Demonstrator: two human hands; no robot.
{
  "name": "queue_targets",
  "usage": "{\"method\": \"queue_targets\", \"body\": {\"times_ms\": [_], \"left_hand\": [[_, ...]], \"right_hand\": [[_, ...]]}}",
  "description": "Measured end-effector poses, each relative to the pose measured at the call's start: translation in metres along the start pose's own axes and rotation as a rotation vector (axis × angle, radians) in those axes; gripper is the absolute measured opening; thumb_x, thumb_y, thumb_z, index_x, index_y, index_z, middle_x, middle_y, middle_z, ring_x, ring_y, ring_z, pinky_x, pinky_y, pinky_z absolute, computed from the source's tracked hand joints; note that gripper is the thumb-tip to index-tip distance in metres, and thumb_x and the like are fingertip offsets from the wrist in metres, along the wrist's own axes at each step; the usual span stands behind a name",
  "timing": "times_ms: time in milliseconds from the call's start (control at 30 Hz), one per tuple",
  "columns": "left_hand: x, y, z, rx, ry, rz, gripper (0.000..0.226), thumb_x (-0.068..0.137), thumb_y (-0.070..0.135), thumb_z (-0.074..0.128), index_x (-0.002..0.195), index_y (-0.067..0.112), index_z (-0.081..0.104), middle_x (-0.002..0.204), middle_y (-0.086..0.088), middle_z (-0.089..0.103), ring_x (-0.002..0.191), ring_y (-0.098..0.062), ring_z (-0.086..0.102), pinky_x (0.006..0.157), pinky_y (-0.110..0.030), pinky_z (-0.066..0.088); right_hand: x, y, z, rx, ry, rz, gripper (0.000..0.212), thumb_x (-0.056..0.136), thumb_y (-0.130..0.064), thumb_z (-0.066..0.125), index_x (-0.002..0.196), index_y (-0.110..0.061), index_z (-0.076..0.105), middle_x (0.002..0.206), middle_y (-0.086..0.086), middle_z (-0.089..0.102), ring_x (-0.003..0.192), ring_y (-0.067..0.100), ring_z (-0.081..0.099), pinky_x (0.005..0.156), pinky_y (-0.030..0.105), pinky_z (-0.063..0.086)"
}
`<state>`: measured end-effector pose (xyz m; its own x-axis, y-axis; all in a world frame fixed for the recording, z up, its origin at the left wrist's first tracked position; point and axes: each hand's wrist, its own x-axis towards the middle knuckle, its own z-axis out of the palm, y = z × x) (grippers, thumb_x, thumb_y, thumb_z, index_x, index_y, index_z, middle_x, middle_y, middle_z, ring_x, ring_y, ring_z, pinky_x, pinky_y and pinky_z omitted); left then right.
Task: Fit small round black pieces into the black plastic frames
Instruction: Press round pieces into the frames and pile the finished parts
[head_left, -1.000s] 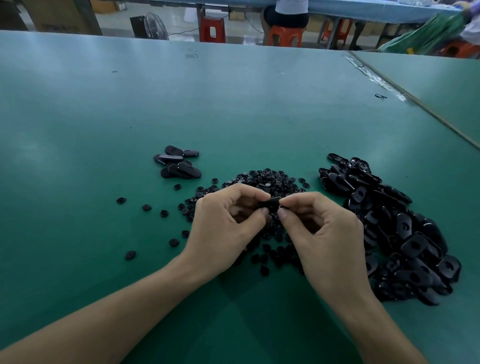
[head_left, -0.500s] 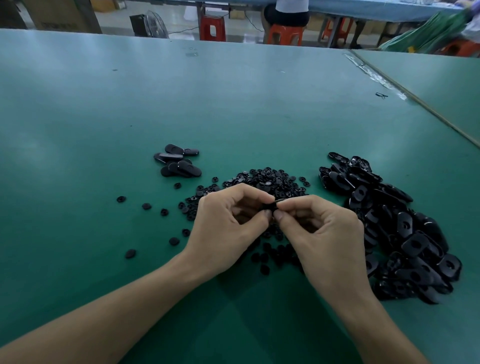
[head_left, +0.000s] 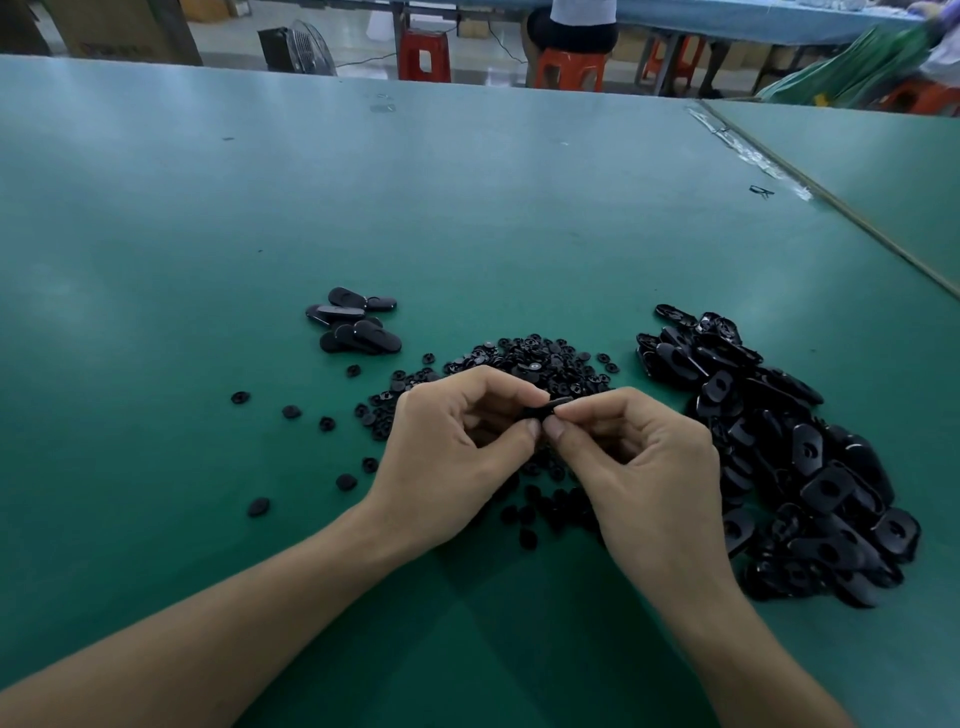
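The left hand (head_left: 457, 447) and right hand (head_left: 639, 467) together pinched one black frame (head_left: 545, 407) between thumbs and forefingers; any round piece in it was hidden. A skewed press could pop it loose into the heap of round pieces (head_left: 535, 358) just beyond. Loose frames (head_left: 779, 441) lay right of the grip, on a green table (head_left: 467, 208); red stools (head_left: 423, 52) stood far behind.
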<state>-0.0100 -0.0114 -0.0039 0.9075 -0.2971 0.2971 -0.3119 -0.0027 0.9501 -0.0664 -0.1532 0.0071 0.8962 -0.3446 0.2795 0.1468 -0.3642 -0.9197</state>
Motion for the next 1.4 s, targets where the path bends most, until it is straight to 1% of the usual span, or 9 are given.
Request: {"method": "queue_targets", "body": {"times_ms": [167, 267, 367, 567, 800, 967, 1100, 1267, 1400], "left_hand": [[0.0, -0.001, -0.001, -0.015, 0.009, -0.004, 0.018, 0.079, 0.008, 0.071, 0.09, 0.023, 0.074, 0.083, 0.0, 0.076, 0.076, -0.017, 0.073, 0.071, -0.029, 0.059], [0.001, -0.001, -0.002, -0.023, 0.016, -0.01, 0.019, 0.081, 0.009, 0.07, 0.09, 0.025, 0.074, 0.084, 0.001, 0.077, 0.076, -0.015, 0.073, 0.072, -0.029, 0.06], [0.002, -0.002, -0.002, -0.019, 0.019, -0.015, 0.02, 0.081, 0.009, 0.069, 0.09, 0.026, 0.073, 0.084, 0.003, 0.076, 0.078, -0.014, 0.073, 0.073, -0.028, 0.06], [0.001, -0.002, -0.001, -0.003, 0.018, -0.021, 0.017, 0.079, 0.009, 0.07, 0.09, 0.021, 0.075, 0.084, 0.0, 0.077, 0.078, -0.017, 0.074, 0.074, -0.03, 0.061], [0.001, -0.001, -0.001, -0.004, -0.012, -0.006, 0.016, 0.079, 0.008, 0.071, 0.091, 0.018, 0.075, 0.085, 0.001, 0.077, 0.079, -0.017, 0.074, 0.074, -0.026, 0.059], [0.001, -0.002, -0.001, -0.017, -0.003, -0.011, 0.017, 0.079, 0.008, 0.072, 0.09, 0.021, 0.075, 0.085, -0.001, 0.077, 0.079, -0.022, 0.075, 0.074, -0.031, 0.06], [0.002, -0.003, -0.002, 0.004, 0.01, -0.012, 0.018, 0.08, 0.008, 0.07, 0.091, 0.022, 0.074, 0.085, -0.002, 0.077, 0.079, -0.026, 0.073, 0.073, -0.038, 0.061], [0.004, -0.002, -0.003, 0.011, 0.016, -0.014, 0.02, 0.079, 0.007, 0.068, 0.092, 0.022, 0.074, 0.088, 0.0, 0.077, 0.082, -0.017, 0.074, 0.076, -0.026, 0.059], [0.003, -0.002, -0.002, 0.002, -0.003, -0.019, 0.019, 0.08, 0.005, 0.07, 0.093, 0.019, 0.075, 0.087, 0.0, 0.077, 0.082, -0.017, 0.074, 0.078, -0.027, 0.06]], "right_hand": [[-0.001, 0.0, 0.001, 0.02, 0.015, -0.01, 0.017, 0.082, -0.012, 0.081, 0.08, -0.029, 0.077, 0.073, -0.011, 0.074, 0.068, 0.007, 0.069, 0.065, 0.016, 0.052], [-0.001, -0.001, 0.001, -0.04, 0.034, -0.056, 0.021, 0.08, -0.011, 0.082, 0.085, -0.032, 0.078, 0.078, -0.013, 0.074, 0.075, 0.007, 0.071, 0.069, 0.015, 0.052], [-0.002, -0.001, 0.002, -0.081, 0.04, -0.108, 0.022, 0.081, -0.009, 0.081, 0.09, -0.028, 0.079, 0.082, -0.015, 0.074, 0.08, 0.002, 0.07, 0.072, 0.01, 0.051], [-0.004, -0.001, 0.005, -0.088, 0.025, -0.095, 0.021, 0.083, -0.007, 0.077, 0.081, -0.027, 0.073, 0.073, -0.017, 0.071, 0.067, 0.002, 0.067, 0.062, 0.009, 0.049], [-0.002, 0.0, 0.003, -0.092, 0.052, -0.072, 0.022, 0.082, -0.007, 0.077, 0.078, -0.028, 0.072, 0.07, -0.016, 0.071, 0.065, 0.006, 0.068, 0.062, 0.015, 0.052], [-0.002, 0.003, 0.003, -0.058, 0.032, -0.045, 0.02, 0.083, -0.008, 0.079, 0.08, -0.027, 0.076, 0.072, -0.015, 0.073, 0.065, 0.009, 0.07, 0.064, 0.026, 0.057], [-0.002, 0.0, 0.004, -0.058, 0.01, -0.057, 0.022, 0.083, -0.009, 0.08, 0.083, -0.031, 0.078, 0.075, -0.021, 0.073, 0.069, 0.004, 0.071, 0.067, 0.019, 0.056], [-0.006, -0.001, 0.01, -0.108, 0.026, -0.103, 0.017, 0.083, -0.008, 0.079, 0.086, -0.024, 0.08, 0.077, -0.021, 0.073, 0.071, -0.003, 0.069, 0.064, 0.008, 0.049], [-0.006, -0.001, 0.01, -0.098, 0.066, -0.11, 0.018, 0.086, -0.009, 0.076, 0.084, -0.027, 0.074, 0.076, -0.021, 0.071, 0.069, -0.001, 0.068, 0.061, 0.005, 0.046]]}}
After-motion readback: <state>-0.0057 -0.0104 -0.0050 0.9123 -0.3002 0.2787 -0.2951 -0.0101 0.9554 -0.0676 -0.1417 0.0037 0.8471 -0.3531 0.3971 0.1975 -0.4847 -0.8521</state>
